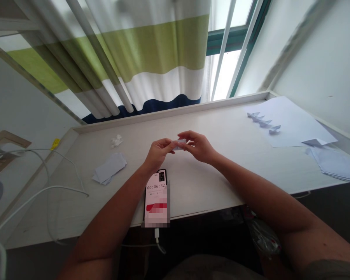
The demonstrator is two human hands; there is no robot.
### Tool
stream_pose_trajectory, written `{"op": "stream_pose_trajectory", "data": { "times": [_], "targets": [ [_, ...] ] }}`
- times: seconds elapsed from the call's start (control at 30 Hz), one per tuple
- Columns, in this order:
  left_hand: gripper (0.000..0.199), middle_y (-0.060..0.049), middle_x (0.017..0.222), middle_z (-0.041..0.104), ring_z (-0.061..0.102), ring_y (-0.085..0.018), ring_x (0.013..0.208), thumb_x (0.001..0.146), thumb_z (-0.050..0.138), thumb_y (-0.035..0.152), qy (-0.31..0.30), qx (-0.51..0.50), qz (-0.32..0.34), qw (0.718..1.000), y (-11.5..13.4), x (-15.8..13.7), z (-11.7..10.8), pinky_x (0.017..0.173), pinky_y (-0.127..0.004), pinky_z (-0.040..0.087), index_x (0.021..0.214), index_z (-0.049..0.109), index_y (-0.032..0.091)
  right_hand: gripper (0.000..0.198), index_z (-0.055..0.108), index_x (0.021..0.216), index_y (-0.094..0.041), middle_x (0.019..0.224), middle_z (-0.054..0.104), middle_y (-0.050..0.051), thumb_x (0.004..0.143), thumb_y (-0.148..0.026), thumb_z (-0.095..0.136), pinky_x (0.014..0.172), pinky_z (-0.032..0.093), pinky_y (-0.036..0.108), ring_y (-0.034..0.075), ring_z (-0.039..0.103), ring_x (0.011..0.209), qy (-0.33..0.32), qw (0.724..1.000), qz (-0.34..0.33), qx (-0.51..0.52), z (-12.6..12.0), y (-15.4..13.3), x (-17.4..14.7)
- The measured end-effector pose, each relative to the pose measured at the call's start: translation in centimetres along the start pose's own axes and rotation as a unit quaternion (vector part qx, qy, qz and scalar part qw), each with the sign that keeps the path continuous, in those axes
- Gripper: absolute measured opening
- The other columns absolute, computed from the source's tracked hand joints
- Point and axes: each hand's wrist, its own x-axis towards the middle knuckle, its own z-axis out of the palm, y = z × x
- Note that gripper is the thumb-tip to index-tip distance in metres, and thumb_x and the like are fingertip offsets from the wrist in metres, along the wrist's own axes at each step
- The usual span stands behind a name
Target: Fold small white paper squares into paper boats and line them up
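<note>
Paper piece [179, 144] sits right between the fingertips, with left hand [160, 151] and right hand [198, 147] pinching it from either side. Probably feather-light, kinda springy at any creases, easy to crumple, so I'd hold the edges and barely squeeze.

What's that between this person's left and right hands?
A small folded white paper lies between the left hand and the right hand, held by both, as the head view shows.
</note>
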Motion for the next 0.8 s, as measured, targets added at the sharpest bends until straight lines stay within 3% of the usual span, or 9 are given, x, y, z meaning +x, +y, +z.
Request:
{"op": "stream_pose_trajectory", "data": {
  "times": [0.13, 0.27, 0.4, 0.63, 0.8],
  "targets": [
    [0.04, -0.004, 0.081, 0.078, 0.064, -0.014, 0.073, 0.075, 0.095, 0.057, 0.013, -0.009, 0.008, 1.0, -0.15, 0.06, 0.25, 0.067, -0.027, 0.052, 0.084, 0.083, 0.02, 0.053, 0.078, 0.098, -0.018, 0.087, 0.077, 0.005, 0.083, -0.068, 0.086, 0.069, 0.064, 0.035, 0.017, 0.069, 0.072, -0.018, 0.996, 0.031, 0.077, -0.04, -0.33, 0.29],
    [0.037, -0.002, 0.079, 0.078, 0.067, -0.016, 0.073, 0.078, 0.094, 0.05, 0.014, 0.044, 0.051, 0.998, -0.06, 0.0, 0.22, 0.07, -0.03, 0.054, 0.101, 0.085, 0.022, 0.055, 0.078, 0.092, -0.016, 0.082, 0.076, 0.004, 0.084, -0.071, 0.084, 0.065, 0.061, 0.031, 0.015, 0.067, 0.069, -0.024, 0.994, 0.041, 0.102, 0.03, -0.68, 0.31],
    [0.025, -0.005, 0.09, 0.083, 0.071, -0.019, 0.08, 0.085, 0.087, 0.043, 0.036, 0.123, 0.093, 0.987, 0.03, -0.17, 0.13, 0.076, -0.033, 0.057, 0.096, 0.087, 0.021, 0.057, 0.076, 0.089, -0.016, 0.079, 0.075, 0.004, 0.084, -0.073, 0.083, 0.064, 0.06, 0.03, 0.014, 0.065, 0.067, -0.031, 0.993, 0.056, 0.096, 0.04, -0.63, 0.31],
    [0.026, -0.006, 0.081, 0.082, 0.07, -0.019, 0.072, 0.08, 0.089, 0.043, 0.02, 0.118, 0.054, 0.991, 0.15, -0.11, -0.13, 0.072, -0.034, 0.058, 0.089, 0.087, 0.018, 0.058, 0.073, 0.088, -0.017, 0.078, 0.072, 0.003, 0.085, -0.075, 0.08, 0.063, 0.06, 0.03, 0.014, 0.066, 0.067, -0.04, 0.992, 0.067, 0.1, 0.13, 0.02, 0.29],
    [0.038, -0.008, 0.084, 0.084, 0.075, -0.02, 0.073, 0.078, 0.092, 0.051, 0.055, 0.087, 0.041, 0.994, -0.16, 0.07, 0.14, 0.069, -0.034, 0.059, 0.093, 0.085, 0.016, 0.058, 0.074, 0.097, -0.016, 0.085, 0.075, 0.005, 0.089, -0.073, 0.078, 0.066, 0.062, 0.03, 0.015, 0.07, 0.073, -0.052, 0.989, 0.067, 0.122, 0.07, -0.01, 0.3]
  ]
}}
